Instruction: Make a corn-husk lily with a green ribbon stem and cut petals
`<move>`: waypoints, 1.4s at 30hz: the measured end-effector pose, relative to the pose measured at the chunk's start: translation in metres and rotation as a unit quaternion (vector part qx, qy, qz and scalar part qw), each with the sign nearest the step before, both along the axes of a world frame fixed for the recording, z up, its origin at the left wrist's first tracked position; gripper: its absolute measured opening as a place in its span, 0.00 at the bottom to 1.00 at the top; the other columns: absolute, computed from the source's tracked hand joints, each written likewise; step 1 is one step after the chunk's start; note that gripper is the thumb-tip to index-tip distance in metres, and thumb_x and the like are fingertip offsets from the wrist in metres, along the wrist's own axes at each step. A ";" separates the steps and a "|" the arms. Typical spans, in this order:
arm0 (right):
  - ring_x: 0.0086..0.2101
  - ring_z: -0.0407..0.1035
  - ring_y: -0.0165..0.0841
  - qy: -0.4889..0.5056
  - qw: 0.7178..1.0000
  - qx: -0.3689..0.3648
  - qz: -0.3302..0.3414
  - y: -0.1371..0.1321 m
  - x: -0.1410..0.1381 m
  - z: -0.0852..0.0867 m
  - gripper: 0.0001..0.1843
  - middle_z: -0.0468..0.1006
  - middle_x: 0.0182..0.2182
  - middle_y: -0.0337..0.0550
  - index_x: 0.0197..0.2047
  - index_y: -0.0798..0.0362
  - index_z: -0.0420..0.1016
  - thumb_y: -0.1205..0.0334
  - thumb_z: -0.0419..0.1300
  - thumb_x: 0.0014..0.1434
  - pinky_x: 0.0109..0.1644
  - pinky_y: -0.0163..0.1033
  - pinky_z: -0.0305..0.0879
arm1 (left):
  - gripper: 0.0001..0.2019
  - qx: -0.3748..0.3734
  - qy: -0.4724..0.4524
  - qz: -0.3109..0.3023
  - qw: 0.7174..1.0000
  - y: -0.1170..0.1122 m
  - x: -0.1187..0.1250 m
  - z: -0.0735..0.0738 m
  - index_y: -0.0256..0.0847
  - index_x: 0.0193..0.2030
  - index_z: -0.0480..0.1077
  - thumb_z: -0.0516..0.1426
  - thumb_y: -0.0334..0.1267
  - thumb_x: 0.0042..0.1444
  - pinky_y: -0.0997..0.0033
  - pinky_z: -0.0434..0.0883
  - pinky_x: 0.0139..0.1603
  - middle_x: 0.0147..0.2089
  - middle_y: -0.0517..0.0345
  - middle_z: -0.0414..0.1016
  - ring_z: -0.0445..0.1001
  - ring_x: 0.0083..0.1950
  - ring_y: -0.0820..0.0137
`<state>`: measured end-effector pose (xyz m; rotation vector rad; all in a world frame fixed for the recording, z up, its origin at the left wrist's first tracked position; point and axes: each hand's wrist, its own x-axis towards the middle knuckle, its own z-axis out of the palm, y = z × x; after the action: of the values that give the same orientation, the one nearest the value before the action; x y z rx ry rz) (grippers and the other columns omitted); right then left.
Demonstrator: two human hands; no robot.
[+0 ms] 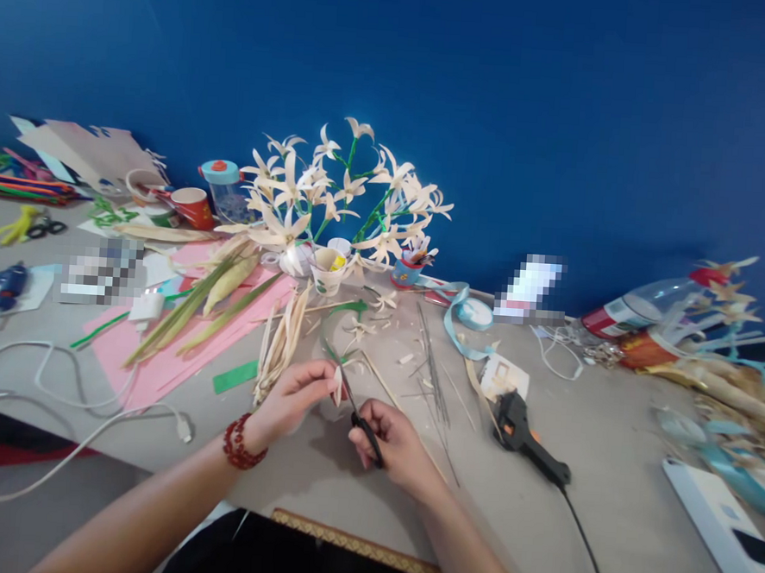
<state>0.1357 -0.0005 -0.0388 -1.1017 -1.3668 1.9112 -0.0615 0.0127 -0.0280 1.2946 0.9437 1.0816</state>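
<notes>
Low over the grey table, my left hand [294,402] pinches a small pale piece of corn husk [337,386] between thumb and fingers. A red bead bracelet [241,444] circles that wrist. My right hand [386,442] grips black-handled scissors [368,437], whose blades point up and left beside the piece. Beyond the hands, dried husk strips [281,341] lie in a bundle. Several cream flowers with green stems [368,190] stand in small cups by the wall. A green strip [234,377] rests left of my left hand.
On the right lies a black glue gun [528,442] with its cord trailing forward. Thin wires [434,367] are scattered near a blue ribbon roll [475,313]. Pink paper [112,356] with husks sits left, beside a white cable [46,378]. A plastic bottle [640,307] lies at far right.
</notes>
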 end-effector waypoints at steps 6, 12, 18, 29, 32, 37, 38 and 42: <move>0.17 0.58 0.24 0.008 1.000 -0.006 0.007 -0.002 0.000 0.000 0.28 0.68 0.16 0.30 0.28 0.51 0.59 0.38 0.67 0.46 0.23 0.31 0.51 | 0.15 0.003 0.026 -0.013 1.000 -0.001 -0.001 0.003 0.37 0.25 0.70 0.55 0.43 0.60 0.70 0.65 0.40 0.30 0.54 0.73 0.71 0.35 0.68; 0.16 0.58 0.23 0.011 1.000 -0.005 0.010 -0.001 0.001 -0.002 0.27 0.67 0.16 0.29 0.28 0.51 0.59 0.39 0.67 0.47 0.22 0.30 0.50 | 0.15 0.008 0.026 -0.025 0.999 -0.001 -0.001 0.005 0.37 0.24 0.70 0.55 0.42 0.60 0.71 0.65 0.39 0.29 0.54 0.74 0.70 0.34 0.69; 0.17 0.58 0.23 0.015 1.000 -0.008 0.010 -0.001 0.000 -0.002 0.26 0.68 0.16 0.29 0.28 0.51 0.60 0.40 0.67 0.48 0.23 0.30 0.50 | 0.14 0.000 0.025 -0.026 0.999 -0.001 -0.002 0.002 0.37 0.26 0.70 0.55 0.42 0.60 0.71 0.65 0.40 0.30 0.54 0.74 0.70 0.35 0.68; 0.15 0.56 0.23 -0.003 1.000 0.003 -0.001 0.001 0.000 0.001 0.27 0.66 0.14 0.29 0.27 0.51 0.59 0.39 0.67 0.47 0.21 0.30 0.49 | 0.15 0.006 0.018 -0.029 0.999 -0.001 -0.001 0.002 0.37 0.25 0.70 0.55 0.43 0.60 0.71 0.65 0.39 0.30 0.54 0.73 0.70 0.34 0.68; 0.15 0.55 0.23 -0.007 0.999 0.009 -0.038 0.002 0.000 0.004 0.27 0.65 0.13 0.29 0.26 0.50 0.59 0.38 0.66 0.47 0.21 0.31 0.49 | 0.16 0.016 0.021 -0.044 0.999 -0.001 0.000 0.006 0.38 0.25 0.68 0.54 0.45 0.61 0.70 0.65 0.39 0.30 0.54 0.72 0.69 0.34 0.68; 0.24 0.65 0.27 0.049 0.989 0.036 -0.133 0.003 -0.001 0.008 0.24 0.73 0.25 0.33 0.31 0.50 0.62 0.49 0.72 0.44 0.28 0.32 0.59 | 0.15 0.028 0.087 -0.122 0.988 -0.002 0.004 0.008 0.37 0.26 0.68 0.55 0.43 0.59 0.73 0.64 0.34 0.28 0.56 0.70 0.67 0.31 0.71; 0.26 0.66 0.28 0.066 0.987 0.042 -0.140 0.003 -0.001 0.008 0.23 0.74 0.27 0.34 0.31 0.50 0.62 0.52 0.72 0.43 0.31 0.32 0.61 | 0.14 0.035 0.109 -0.141 0.983 -0.003 0.006 0.007 0.37 0.26 0.68 0.55 0.42 0.59 0.74 0.63 0.33 0.27 0.57 0.69 0.66 0.30 0.72; 0.27 0.66 0.27 0.075 0.987 0.056 -0.134 0.003 0.000 0.004 0.21 0.73 0.26 0.32 0.32 0.50 0.63 0.61 0.72 0.43 0.33 0.32 0.62 | 0.10 0.057 0.169 -0.173 0.969 -0.005 0.009 0.006 0.37 0.28 0.69 0.56 0.40 0.58 0.76 0.63 0.32 0.28 0.59 0.70 0.66 0.29 0.73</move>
<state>0.1353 0.0024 -0.0344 -1.0098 -1.1651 1.6670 -0.0521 0.0079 -0.0218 1.7036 0.8668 0.6620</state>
